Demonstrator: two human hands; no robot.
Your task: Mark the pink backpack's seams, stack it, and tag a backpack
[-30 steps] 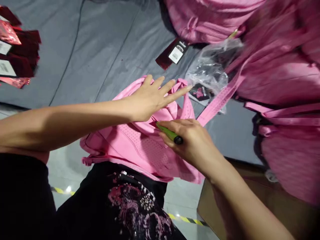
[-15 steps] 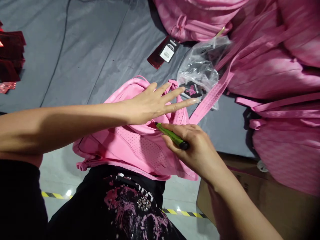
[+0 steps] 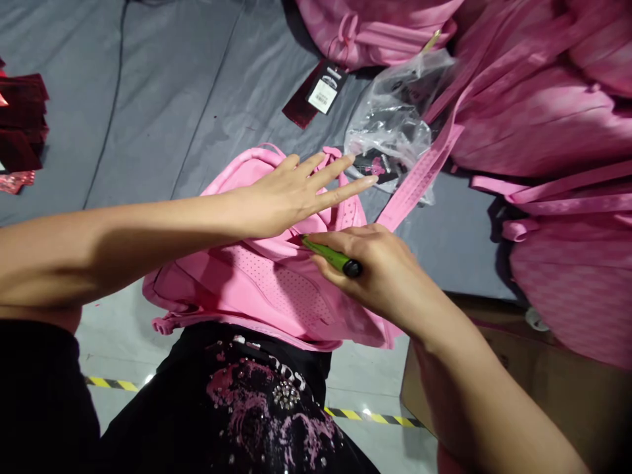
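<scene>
Beside splayed left fingers (image 3: 346,190), right fingers (image 3: 344,241) pinch a slanted marker (image 3: 328,255) pointing forward-left.

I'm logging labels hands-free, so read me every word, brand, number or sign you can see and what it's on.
No text here can be read with certainty.
Black hang tag: print and barcode-like lines on its white sticker, too small to read.
Green pen in the right hand: marks too faint.
Clear plastic bag, black card: print blurred.
Black clothing: white letter-like shapes, illegible.
Cardboard box: dark mark, blurred.
Striped floor tape: no lettering.
</scene>
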